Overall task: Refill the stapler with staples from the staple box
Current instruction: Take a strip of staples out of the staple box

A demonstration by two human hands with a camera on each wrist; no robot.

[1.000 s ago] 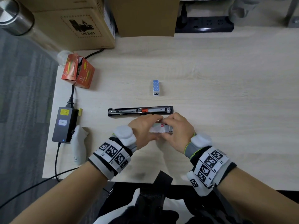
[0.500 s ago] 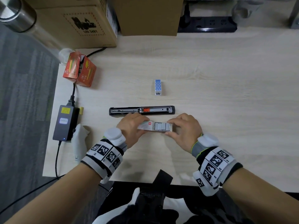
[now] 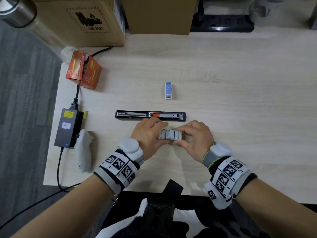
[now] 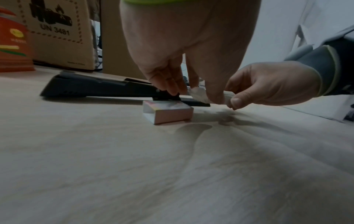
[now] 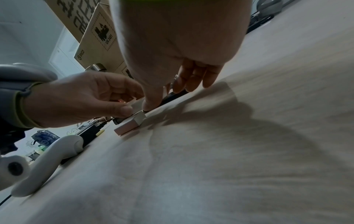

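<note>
The black stapler (image 3: 151, 115) lies opened flat on the desk, its metal channel and orange pusher showing. Just in front of it sits the staple box tray (image 3: 171, 134), uncovered, with grey staple strips side by side. My left hand (image 3: 162, 133) pinches the tray's left end and my right hand (image 3: 179, 136) pinches its right end. In the left wrist view a pale box part (image 4: 167, 112) lies on the desk under my left fingers (image 4: 172, 89), in front of the stapler (image 4: 95, 87). I cannot tell whether that part is the sleeve or the tray.
A small blue dotted box (image 3: 168, 90) stands behind the stapler. An orange carton (image 3: 84, 71), a power adapter (image 3: 68, 127) with its cable and a white controller (image 3: 84, 150) lie at the left. Cardboard boxes (image 3: 85, 19) and a power strip (image 3: 223, 23) line the back.
The box, closed between my hands a second ago, was slid apart: the sleeve went left and is now out of the head view. The staples lie uncovered.
</note>
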